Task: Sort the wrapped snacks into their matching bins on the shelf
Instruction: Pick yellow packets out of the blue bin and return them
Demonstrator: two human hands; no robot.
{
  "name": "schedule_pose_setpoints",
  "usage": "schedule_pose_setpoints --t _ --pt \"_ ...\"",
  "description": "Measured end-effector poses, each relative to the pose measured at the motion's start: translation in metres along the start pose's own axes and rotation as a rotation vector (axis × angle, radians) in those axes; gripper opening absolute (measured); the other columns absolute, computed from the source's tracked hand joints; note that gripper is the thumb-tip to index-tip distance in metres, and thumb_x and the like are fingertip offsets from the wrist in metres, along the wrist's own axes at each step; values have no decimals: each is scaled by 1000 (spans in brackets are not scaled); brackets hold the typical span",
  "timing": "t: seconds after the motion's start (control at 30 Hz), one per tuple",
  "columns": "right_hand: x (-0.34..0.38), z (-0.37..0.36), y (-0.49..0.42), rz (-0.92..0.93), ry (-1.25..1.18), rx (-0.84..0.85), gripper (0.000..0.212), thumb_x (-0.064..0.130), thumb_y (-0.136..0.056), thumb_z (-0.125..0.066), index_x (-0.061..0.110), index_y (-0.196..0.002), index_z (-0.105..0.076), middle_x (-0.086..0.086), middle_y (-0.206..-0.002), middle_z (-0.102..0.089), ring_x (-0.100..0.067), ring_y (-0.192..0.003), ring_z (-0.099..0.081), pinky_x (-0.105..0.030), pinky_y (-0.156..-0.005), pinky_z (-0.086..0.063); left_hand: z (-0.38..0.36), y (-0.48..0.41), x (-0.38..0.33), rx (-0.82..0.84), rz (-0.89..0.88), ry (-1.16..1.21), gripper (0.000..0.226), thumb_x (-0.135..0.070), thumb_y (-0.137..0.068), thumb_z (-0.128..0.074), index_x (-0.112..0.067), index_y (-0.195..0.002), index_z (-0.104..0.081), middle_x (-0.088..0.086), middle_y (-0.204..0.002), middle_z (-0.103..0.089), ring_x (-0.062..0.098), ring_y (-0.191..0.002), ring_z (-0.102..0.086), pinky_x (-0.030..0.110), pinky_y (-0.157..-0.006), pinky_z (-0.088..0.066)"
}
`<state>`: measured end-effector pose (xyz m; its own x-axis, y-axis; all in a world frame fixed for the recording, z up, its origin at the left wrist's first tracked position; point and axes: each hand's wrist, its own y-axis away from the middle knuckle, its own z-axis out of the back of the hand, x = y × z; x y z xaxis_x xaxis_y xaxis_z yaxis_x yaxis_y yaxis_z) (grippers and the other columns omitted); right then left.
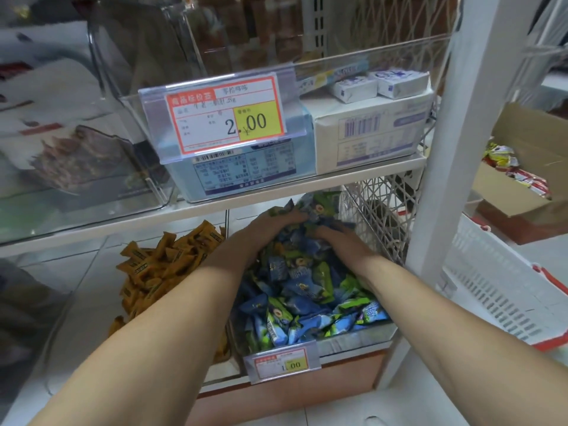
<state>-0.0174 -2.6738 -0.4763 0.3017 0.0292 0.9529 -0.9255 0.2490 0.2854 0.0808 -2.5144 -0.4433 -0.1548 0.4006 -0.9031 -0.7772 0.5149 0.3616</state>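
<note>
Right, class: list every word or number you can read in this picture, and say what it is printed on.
"2.00": upper price tag, on the clear bin's front.
"商品标价签": that tag's red header.
"1.00": lower price tag, on the bin of blue and green snacks.
Other tag print, the white box's label, snack wrappers: too blurred to read.
</note>
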Motion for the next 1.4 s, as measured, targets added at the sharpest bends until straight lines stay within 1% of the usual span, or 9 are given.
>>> schedule_pose_setpoints --t 0.2,0.37,0.5,0.63,0.73,0.87,1.1,1.3,1.4 --pt "6 -7 11 117 129 7 61 34 -74 -79 27 -132 -58 0 -121 -68 -22 -107 -66 -39 -93 -53 6 16 3 -92 -248 -125 23 -41 -67 -85 -34 -86 -73 -5 -91 -76 14 -86 -73 35 -79 -56" --pt "21 -1 32 232 385 28 54 24 -77 -82 30 -126 -60 8 -109 -68 -10 -97 -65 -13 -71 -49 6 41 -1 -33 -403 -412 48 -57 -60 -81 -40 -101 -63 -20 -97 -69 -3 -89 -64 31 -84 -53" --pt "36 12 47 231 683 95 38 23 -81 -76 31 -118 -67 0 -111 -71 -19 -98 -66 -34 -90 -53 1 59 6 21 -437 -678 54 -72 -60 -73 -58 -107 -52 -36 -107 -52 -18 -98 -48 8 -78 -37" --pt "44 16 57 262 813 34 55 28 -82 -67 33 -135 -54 1 -127 -64 -21 -109 -62 -35 -92 -52 -8 72 18 -7 -390 -842 73 -83 -68 -53 -60 -133 -30 -18 -134 -48 9 -120 -51 28 -95 -44" --pt "36 0 60 378 864 114 66 39 -80 -61 34 -144 -44 2 -145 -50 -21 -131 -49 -36 -105 -44 -10 87 29 -109 -415 -1103 77 -85 -75 -30 -53 -143 -16 -5 -144 -49 23 -116 -58 36 -89 -51" --pt "22 -11 58 369 732 207 66 70 -85 -37 49 -148 -33 14 -158 -29 -11 -145 -28 -37 -115 -29 -9 108 43 -294 -551 -1361 72 -75 -89 -22 -35 -148 -29 -6 -148 -46 24 -122 -54 38 -95 -47" --pt "-6 -23 60 474 1050 174 51 64 -98 -24 56 -148 -23 15 -163 -18 -22 -147 -26 -43 -115 -30 2 123 53 -306 -645 -1377 65 -64 -97 -24 -24 -140 -51 2 -146 -51 25 -133 -46 40 -110 -34" --pt "-18 -27 65 480 1133 127 54 66 -96 -21 57 -148 -18 12 -164 -14 -21 -149 -18 -49 -118 -22 19 121 46 -170 -600 -1007 50 -68 -88 -43 -38 -127 -51 -15 -120 -63 5 -106 -57 17 -87 -44" --pt "-17 -22 65 455 1104 159 52 68 -95 -26 60 -146 -23 12 -165 -7 -20 -150 -12 -49 -119 -19 27 112 39 -206 -522 -836 39 -62 -91 -42 -38 -119 -57 -20 -112 -63 0 -102 -57 24 -87 -48"
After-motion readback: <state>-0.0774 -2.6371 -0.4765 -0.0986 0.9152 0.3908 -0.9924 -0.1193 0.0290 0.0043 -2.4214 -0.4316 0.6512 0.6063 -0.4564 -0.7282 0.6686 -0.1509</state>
